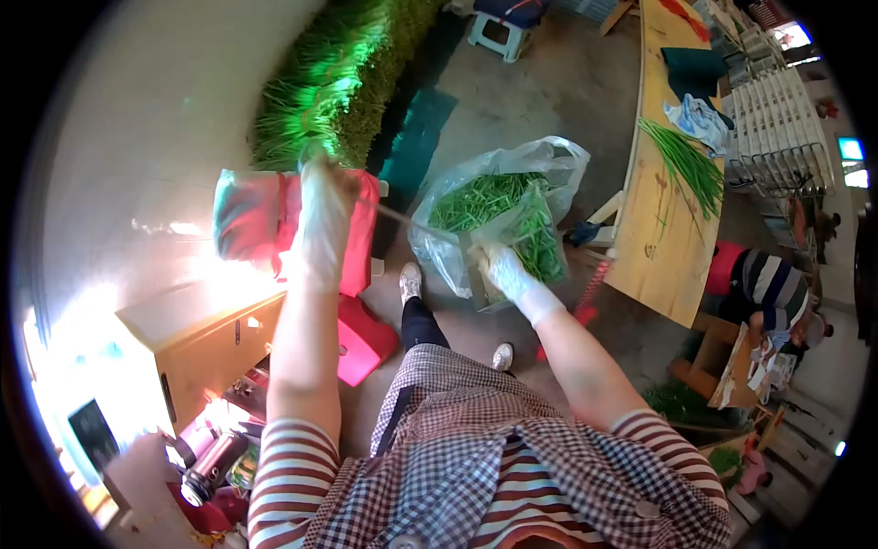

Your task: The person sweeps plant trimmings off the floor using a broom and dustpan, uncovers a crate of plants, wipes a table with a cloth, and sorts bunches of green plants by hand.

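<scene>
Left of both hands, a wooden cabinet [206, 352] is seen low down; near the left forearm, a red stool [364, 340] and a red padded bundle [251, 218]. Just beyond the left hand [325, 215], long greens [315, 91] are piled thickly. The left hand is thinly gloved and blurred; it appears closed on a thin strand [395, 216], which is stretched toward the bags. The strand is probably light and limp, best pinched near its end.

Between and beyond the hands, cut greens [480, 197] are held in a large open plastic bag [428, 252] on the floor. In front of it, a smaller clear bag [546, 240] with greens inside is gripped by the right hand [501, 267], also gloved, fingers closed at its near left side. Bag judged light, floppy, slightly slippery, easily torn; a bunched fold near the rim is the better hold. Greens judged soft, easily bruised if squeezed.

Right of the right hand: a red coil [594, 285], then the wooden worktop [663, 265], with loose long greens [686, 165] and a cloth [700, 123] on it. Farther right, a person [773, 288] is seen bent over papers.
</scene>
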Demonstrator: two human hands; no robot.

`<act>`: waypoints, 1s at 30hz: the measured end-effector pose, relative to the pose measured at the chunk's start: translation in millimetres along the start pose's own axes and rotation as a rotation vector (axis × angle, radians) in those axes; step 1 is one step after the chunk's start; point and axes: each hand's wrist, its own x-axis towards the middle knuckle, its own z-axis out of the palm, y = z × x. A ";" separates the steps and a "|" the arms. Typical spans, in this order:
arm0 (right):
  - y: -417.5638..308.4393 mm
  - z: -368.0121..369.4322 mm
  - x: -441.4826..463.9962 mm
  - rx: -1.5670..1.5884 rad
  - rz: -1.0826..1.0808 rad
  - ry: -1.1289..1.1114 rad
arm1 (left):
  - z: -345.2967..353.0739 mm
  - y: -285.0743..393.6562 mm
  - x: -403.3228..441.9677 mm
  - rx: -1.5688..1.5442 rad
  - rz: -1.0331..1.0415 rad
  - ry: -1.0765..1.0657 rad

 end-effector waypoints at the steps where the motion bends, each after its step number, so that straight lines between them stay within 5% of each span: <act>1: 12.9 9.5 30.9 0.115 0.073 -0.083 | 16.7 3.2 48.1 0.050 -0.042 0.051; 5: -0.7 -4.2 114.7 0.679 0.381 -0.076 | 81.9 23.2 168.2 0.161 -0.072 0.175; 7: 6.8 -9.3 143.7 0.677 0.301 -0.079 | 94.4 22.4 207.5 0.204 -0.025 0.191; 10: 20.5 -13.4 171.9 0.776 0.543 -0.170 | 90.2 10.4 282.9 0.159 -0.145 0.168; 15: -1.3 -37.9 157.6 0.629 0.496 -0.133 | 96.3 16.1 258.4 0.091 -0.204 -0.078; 16: 0.5 -33.8 147.7 0.544 0.435 -0.127 | 109.3 16.5 214.5 0.234 -0.048 0.037; 17: 1.4 -32.2 139.3 0.453 0.368 -0.117 | 68.3 6.5 294.3 0.115 -0.131 -0.181; 18: -0.1 -27.5 126.6 0.412 0.451 -0.091 | 105.3 13.4 180.3 0.213 -0.096 -0.028; 20: -1.1 -10.2 94.3 0.977 0.518 0.125 | 79.2 19.0 188.2 0.068 -0.250 -0.111; 22: -3.6 0.0 62.4 1.013 0.484 0.152 | 84.6 23.0 114.6 0.097 -0.138 -0.167; 24: -43.6 -37.8 45.6 0.479 0.381 0.017 | 79.2 28.7 56.8 0.218 -0.060 -0.318; 25: -53.8 -48.5 38.6 0.495 0.450 -0.044 | 84.6 27.0 23.6 0.219 -0.046 -0.241; 27: -50.9 -58.1 17.3 0.676 0.211 -0.004 | 83.7 16.4 -34.2 0.229 0.061 -0.325; 30: -42.1 -93.1 -9.1 0.891 0.392 0.131 | 80.6 -4.3 -94.2 0.301 0.158 -0.354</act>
